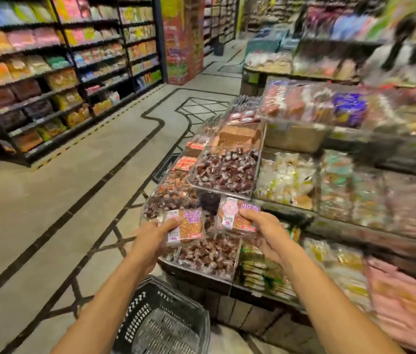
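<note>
Head view: left hand fingers' pinch on left packet, right hand's on right packet, above candy-filled tray.

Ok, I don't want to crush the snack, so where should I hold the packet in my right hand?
I'd pinch its right edge from the near right, thumb on top, fingers beneath. The packet is thin, flat and face-up, so the right hand can hold the wrapper's margin, not the middle.
</note>
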### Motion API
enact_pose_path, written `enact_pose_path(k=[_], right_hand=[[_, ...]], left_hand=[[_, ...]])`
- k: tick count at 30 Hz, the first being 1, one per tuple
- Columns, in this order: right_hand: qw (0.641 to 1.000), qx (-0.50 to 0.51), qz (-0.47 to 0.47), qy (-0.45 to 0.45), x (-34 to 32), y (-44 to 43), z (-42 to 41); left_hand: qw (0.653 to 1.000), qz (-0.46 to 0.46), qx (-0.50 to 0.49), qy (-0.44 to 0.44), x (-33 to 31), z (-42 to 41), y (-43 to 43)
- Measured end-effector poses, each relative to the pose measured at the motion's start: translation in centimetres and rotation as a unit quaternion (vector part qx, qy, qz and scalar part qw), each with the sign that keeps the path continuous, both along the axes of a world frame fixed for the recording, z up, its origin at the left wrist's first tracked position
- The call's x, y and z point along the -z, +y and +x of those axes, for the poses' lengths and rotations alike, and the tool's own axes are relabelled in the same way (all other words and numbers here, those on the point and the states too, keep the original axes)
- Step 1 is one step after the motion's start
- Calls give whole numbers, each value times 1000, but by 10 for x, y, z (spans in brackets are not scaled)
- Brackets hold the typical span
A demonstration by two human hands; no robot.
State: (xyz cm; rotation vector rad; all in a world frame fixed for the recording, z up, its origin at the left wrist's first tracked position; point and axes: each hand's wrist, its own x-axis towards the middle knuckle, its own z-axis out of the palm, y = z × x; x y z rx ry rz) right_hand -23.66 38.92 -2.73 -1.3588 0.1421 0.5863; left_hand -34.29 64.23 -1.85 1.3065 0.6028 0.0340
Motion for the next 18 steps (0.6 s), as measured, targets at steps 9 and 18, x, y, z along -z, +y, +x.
enact_pose_path(k=[9, 18], right_hand=[[983, 178, 50, -10, -14, -222, -20], [965, 257, 38, -12, -16, -406, -37]], left_hand=[[985, 2, 170, -25, -15, 81, -197], [967, 11, 254, -18, -22, 107, -388]])
